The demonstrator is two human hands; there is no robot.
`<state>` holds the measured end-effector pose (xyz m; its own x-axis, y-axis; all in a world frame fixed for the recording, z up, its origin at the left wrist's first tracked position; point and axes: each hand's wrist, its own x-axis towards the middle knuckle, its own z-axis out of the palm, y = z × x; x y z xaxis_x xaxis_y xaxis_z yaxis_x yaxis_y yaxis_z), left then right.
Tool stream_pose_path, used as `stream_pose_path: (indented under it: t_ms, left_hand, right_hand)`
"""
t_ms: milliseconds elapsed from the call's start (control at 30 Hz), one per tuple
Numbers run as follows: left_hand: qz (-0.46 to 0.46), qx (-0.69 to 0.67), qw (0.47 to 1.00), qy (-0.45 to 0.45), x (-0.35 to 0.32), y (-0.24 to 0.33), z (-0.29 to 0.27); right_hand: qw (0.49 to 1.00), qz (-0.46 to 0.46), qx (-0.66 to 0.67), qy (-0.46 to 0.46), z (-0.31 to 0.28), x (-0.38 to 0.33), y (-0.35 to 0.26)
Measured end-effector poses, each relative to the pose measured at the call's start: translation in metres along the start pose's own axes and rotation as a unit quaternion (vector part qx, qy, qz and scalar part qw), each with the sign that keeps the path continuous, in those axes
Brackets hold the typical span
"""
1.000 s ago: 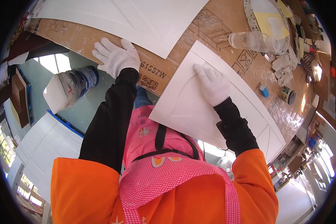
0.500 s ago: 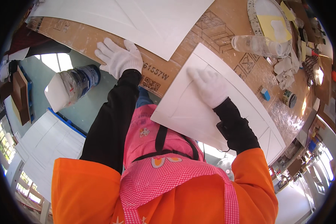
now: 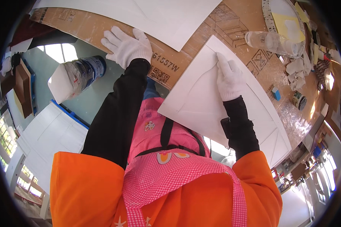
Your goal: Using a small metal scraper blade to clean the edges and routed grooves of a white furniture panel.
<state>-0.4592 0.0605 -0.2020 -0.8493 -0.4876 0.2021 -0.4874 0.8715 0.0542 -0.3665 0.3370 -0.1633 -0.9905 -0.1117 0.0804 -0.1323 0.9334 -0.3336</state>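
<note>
My left hand (image 3: 127, 46), in a white knit glove, lies with spread fingers on the brown cardboard (image 3: 168, 62) covering the table's near edge. It holds nothing and sits just below a large white panel (image 3: 151, 17). On a second white panel (image 3: 193, 94), which has curved and straight lines across its face, rests my right hand (image 3: 231, 80), also gloved. Its fingers point away from me, fingertips touching the surface along a curved line. I see nothing in it, though the underside of the hand is hidden. This panel overhangs the table edge toward my pink apron (image 3: 149, 125).
To the right lie a clear plastic bottle (image 3: 271, 43), a small blue block (image 3: 276, 94), a small jar (image 3: 299, 100) and crumpled gloves (image 3: 299, 72). On the left, a bucket (image 3: 77, 77) stands on the floor, near another white panel (image 3: 51, 140).
My right hand has moved slightly right and turned, its fingers now pointing farther up the panel. My left hand stays on the cardboard. The whole view has shifted a little.
</note>
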Motion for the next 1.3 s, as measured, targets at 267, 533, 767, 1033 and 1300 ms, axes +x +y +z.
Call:
stream_pose_path:
  t_ms: [267,533,767,1033,1300]
  left_hand:
    - [-0.008,-0.007,1.000,-0.016,0.001,-0.002,-0.001]
    - [-0.007,-0.018,1.000,-0.006,0.000,-0.004,0.003]
    - [-0.003,-0.023,1.000,-0.008,-0.001,-0.003,0.000]
    - [-0.004,-0.030,1.000,-0.005,0.002,0.000,-0.002]
    - [-0.006,-0.022,1.000,-0.003,0.000,-0.004,0.000]
  right_hand:
    - [0.976,-0.184,0.070,-0.095,0.021,-0.057,-0.049]
    - [0.985,-0.122,0.052,-0.106,0.011,-0.063,-0.056]
    - [0.993,-0.072,0.096,-0.008,0.024,-0.028,-0.024]
    - [0.952,-0.275,0.086,-0.103,0.036,-0.077,-0.054]
    - [0.984,-0.168,0.019,-0.053,0.017,-0.018,-0.071]
